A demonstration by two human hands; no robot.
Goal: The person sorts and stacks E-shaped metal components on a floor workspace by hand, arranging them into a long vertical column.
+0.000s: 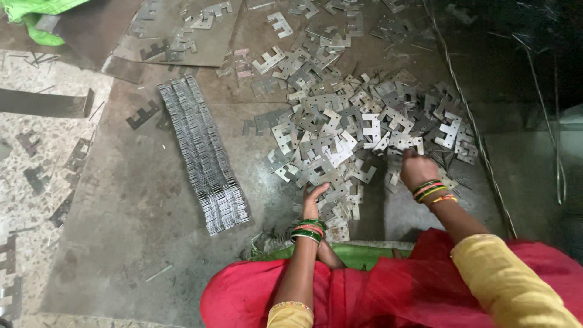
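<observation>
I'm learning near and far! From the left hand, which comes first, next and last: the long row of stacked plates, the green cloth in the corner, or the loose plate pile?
1. Loose plate pile: the left hand touches its near edge.
2. Row of stacked plates: to the hand's left, on the floor.
3. Green cloth: far top-left corner.

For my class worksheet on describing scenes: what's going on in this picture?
A person sits on the floor, both hands in a loose heap of flat stamped metal pieces. The left hand rests on pieces at the heap's near edge; the right hand reaches into its right side. To the left lies a long, neatly stacked row of pieces on a metal sheet.
</observation>
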